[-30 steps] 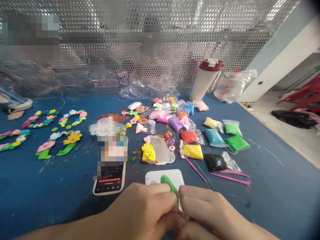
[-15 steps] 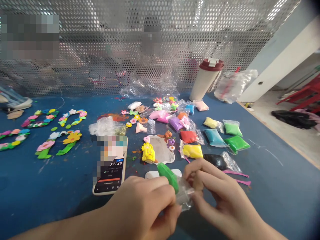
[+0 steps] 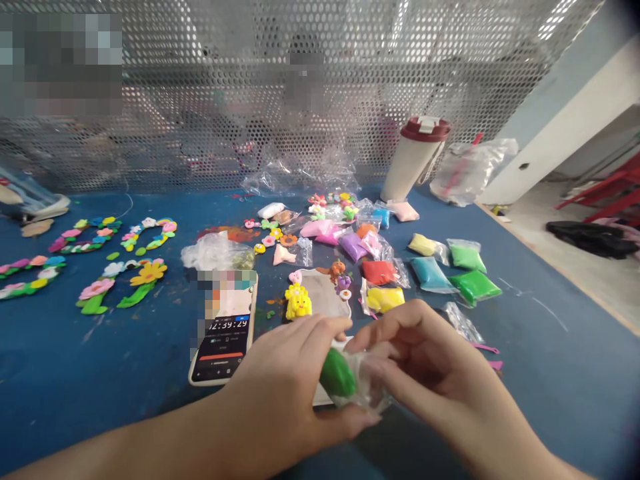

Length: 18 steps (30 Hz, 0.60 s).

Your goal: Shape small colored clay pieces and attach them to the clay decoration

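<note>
Between my two hands is a small clear bag of green modelling clay [image 3: 338, 372]. My left hand [image 3: 295, 380] grips the clay end, thumb below and fingers above. The fingers of my right hand [image 3: 425, 367] pinch the crinkled plastic end of the bag. Just beyond lies a wavy-edged mirror [image 3: 323, 290], decorated with a yellow clay figure [image 3: 299, 303] and small orange, purple and pink pieces. Partly hidden under my hands is a white flat object [image 3: 323, 397].
A phone [image 3: 223, 353] showing a timer lies left of my hands. Bagged clay, such as the red pack [image 3: 379, 271] and blue pack [image 3: 433, 274], spreads to the right. Flower-decorated frames [image 3: 123, 287] lie left. A tumbler [image 3: 414, 160] stands before the perforated metal screen [image 3: 200, 100].
My left hand has turned and opened wider around the green clay bag, which has tilted. My right hand has moved slightly left and up, now covering the black clay pack.
</note>
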Each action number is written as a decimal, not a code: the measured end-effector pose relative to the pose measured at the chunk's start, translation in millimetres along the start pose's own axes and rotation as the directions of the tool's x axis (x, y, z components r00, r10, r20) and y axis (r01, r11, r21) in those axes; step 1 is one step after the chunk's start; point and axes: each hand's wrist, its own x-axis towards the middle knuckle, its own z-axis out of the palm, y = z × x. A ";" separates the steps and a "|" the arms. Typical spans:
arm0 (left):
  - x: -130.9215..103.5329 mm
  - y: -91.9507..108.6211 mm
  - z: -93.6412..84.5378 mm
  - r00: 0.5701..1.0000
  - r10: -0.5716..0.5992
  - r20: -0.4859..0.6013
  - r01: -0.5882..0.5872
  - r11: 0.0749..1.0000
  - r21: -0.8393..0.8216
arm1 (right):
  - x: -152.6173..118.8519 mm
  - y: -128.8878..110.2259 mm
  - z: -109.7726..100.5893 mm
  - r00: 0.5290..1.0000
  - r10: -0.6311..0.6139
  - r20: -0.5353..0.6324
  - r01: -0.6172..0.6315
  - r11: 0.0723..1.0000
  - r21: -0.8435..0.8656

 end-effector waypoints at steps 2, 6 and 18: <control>1.3 2.4 -0.5 0.989 -0.104 0.107 0.114 0.990 -0.087 | 3.8 2.0 0.5 0.999 0.040 -0.016 -0.038 0.990 0.134; 4.5 8.2 -5.4 0.922 -0.286 0.263 0.302 0.953 -0.025 | 8.2 10.1 -2.3 0.998 -0.001 -0.056 0.010 0.986 0.169; 2.5 1.6 -0.1 0.896 -0.237 0.377 0.157 0.960 0.230 | 13.3 17.2 -1.0 0.956 -0.280 0.092 0.294 0.923 -0.249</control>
